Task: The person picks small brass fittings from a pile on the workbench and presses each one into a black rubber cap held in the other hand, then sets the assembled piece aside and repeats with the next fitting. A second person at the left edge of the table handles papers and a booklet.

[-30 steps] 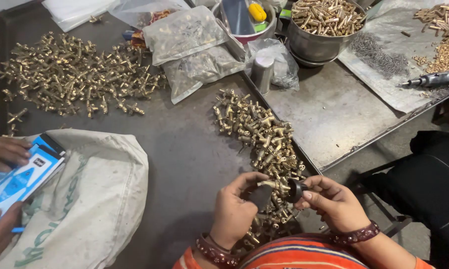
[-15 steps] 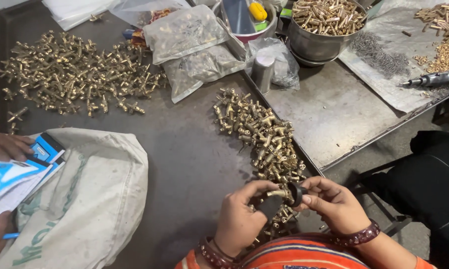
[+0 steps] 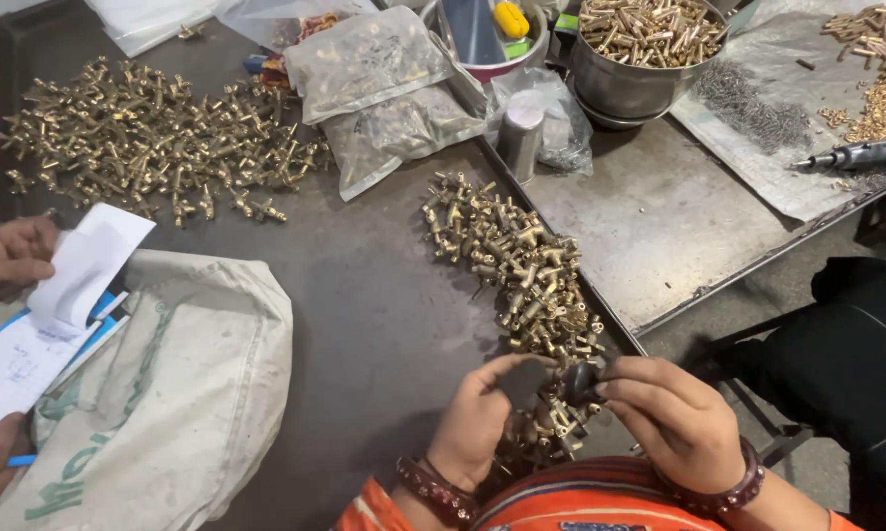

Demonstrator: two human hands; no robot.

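Brass fitting point(image 3: 551, 366), small and yellow-metal, sits pinched between the fingertips of the left hand point(image 3: 477, 423) at the near edge of the dark counter point(image 3: 364, 295), just above the person's orange striped clothing. The right hand point(image 3: 674, 413) meets it from the other side, its fingers closed on a small dark rounded knob point(image 3: 580, 379) that touches the fitting. Both wrists wear dark red bangles.

A strip of like brass fittings point(image 3: 512, 261) runs from the hands up the counter along a raised metal edge. A broader heap of brass pieces point(image 3: 158, 147) spreads over the far left.

Packages: two clear plastic bags point(image 3: 384, 88), crinkled and filled with small parts, lie one against the other at the top centre. Beside them stands a small grey metal cylinder point(image 3: 519, 138) against another crumpled clear bag. A pink-rimmed bowl point(image 3: 492, 44) holds a yellow item and a dark tool. A steel bowl point(image 3: 639, 59) is heaped with slim brass rods. On the right, a grey sheet point(image 3: 757, 147) carries a patch of thin dark wire bits, loose brass bits and a grey power tool point(image 3: 856, 154).

At the left, a dirty off-white woven sack point(image 3: 168, 393) with green lettering lies slumped. Another person's hands point(image 3: 5, 261) hold white paper point(image 3: 79, 265) over a blue-edged pad.
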